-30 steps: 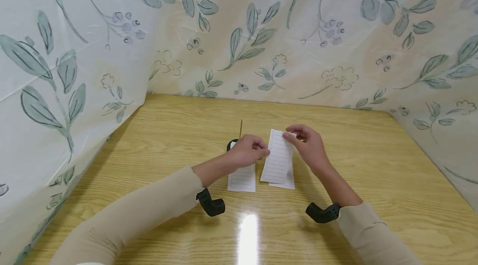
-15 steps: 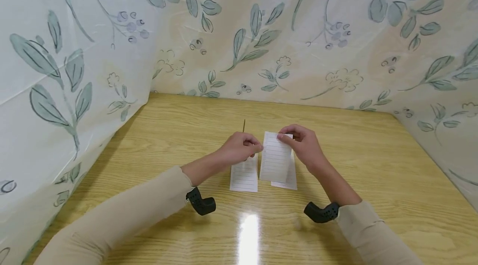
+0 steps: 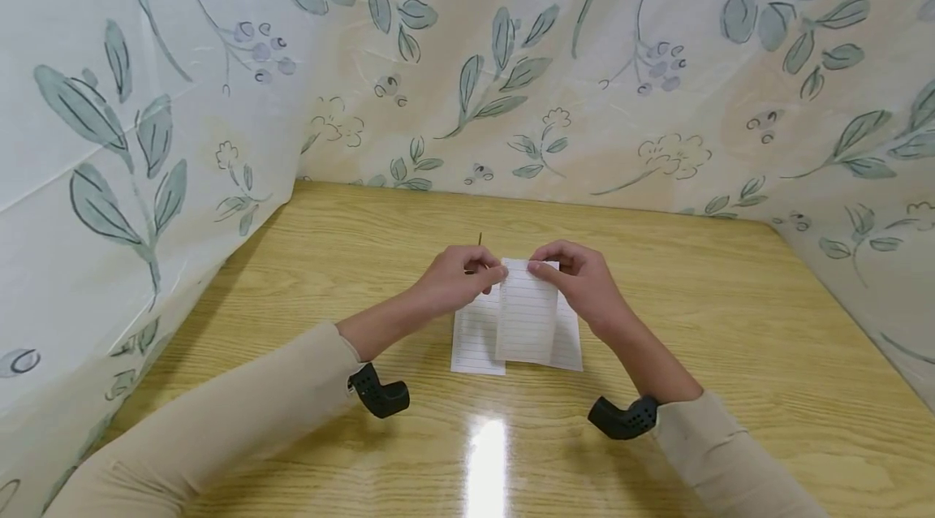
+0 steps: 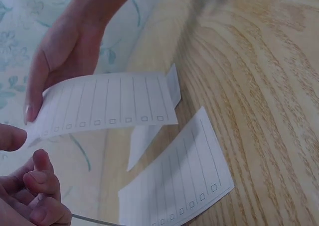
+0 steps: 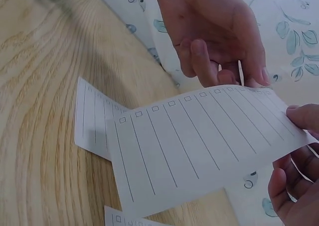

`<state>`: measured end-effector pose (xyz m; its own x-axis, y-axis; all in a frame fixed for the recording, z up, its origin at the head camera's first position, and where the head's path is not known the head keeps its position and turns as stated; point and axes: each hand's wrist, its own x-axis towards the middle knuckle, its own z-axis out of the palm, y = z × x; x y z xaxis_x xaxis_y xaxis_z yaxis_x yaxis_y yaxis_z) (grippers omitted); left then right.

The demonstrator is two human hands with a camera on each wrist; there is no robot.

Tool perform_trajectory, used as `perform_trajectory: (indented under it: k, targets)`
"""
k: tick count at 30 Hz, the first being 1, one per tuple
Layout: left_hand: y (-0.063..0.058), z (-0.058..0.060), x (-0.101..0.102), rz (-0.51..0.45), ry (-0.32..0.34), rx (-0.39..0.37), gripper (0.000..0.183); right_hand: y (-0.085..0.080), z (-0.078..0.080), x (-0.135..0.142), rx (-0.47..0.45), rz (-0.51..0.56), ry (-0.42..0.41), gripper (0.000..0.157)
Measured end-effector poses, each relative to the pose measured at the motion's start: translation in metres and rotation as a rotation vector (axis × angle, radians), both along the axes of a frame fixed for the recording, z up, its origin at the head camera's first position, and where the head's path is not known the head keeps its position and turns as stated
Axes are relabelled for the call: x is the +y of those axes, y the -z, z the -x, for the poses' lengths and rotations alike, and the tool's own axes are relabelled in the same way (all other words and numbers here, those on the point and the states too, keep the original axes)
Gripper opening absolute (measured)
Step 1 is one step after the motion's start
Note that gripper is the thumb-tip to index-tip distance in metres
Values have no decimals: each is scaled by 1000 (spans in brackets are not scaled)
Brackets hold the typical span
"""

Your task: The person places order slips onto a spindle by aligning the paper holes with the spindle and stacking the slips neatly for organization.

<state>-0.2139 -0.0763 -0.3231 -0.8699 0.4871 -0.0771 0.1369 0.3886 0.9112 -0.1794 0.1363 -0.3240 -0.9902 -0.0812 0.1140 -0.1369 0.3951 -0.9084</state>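
Note:
A lined checklist sheet with small checkboxes hangs raised between both hands. My right hand pinches its top edge, thumb in front and fingers behind. At the top left corner, my left hand pinches the paper between thumb and fingertips. In the right wrist view, the sheet bows along its length. Beneath it, partly covered, are a left checklist sheet and a right checklist sheet. Behind my left hand rises the thin metal rod of a spike; its base is mostly hidden.
The wood-grain table is backed by a floral cloth, which also lines both sides. Black wrist cameras hang under the forearms. A bright light reflection shows on the front of the table.
Both hands have moved left with the held sheet, which now overlaps both sheets below. My left fingers have come in to its top left corner, and the spike's base has become mostly covered.

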Motion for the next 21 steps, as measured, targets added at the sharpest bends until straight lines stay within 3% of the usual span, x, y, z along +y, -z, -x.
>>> perform_trajectory:
  k: [9, 21]
  targets:
    - [-7, -1, -6, 3, -12, 63, 14, -4, 1, -13, 23, 4, -48, 20]
    - [-16, -2, -21, 15, -7, 63, 13, -6, 7, -28, -26, -19, -79, 24]
